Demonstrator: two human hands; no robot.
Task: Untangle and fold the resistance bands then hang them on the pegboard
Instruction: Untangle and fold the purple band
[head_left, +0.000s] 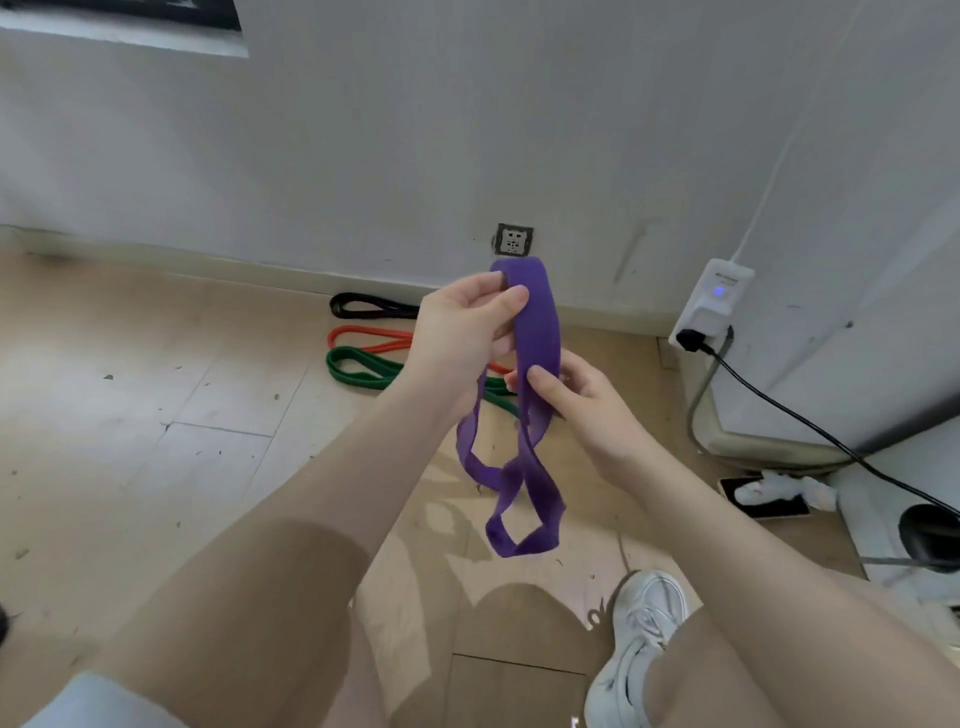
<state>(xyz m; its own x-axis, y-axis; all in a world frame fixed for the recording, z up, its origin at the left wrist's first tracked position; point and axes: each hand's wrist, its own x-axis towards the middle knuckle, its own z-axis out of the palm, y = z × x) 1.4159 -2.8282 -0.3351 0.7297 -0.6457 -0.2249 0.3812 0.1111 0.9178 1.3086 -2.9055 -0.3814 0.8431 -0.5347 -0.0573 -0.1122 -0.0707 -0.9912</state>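
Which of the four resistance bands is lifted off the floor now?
The wide purple elastic band: the left hand and right hand both pinch it. The black, red and green bands lie on the floor.

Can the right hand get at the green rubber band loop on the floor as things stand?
Probably not yet: the right hand pinches the purple resistance band, which hangs over the green rubber band loop on the wooden floor.

Soft, even daylight, faint shadows on the floor, wide-angle bending at edges, slight overall blur
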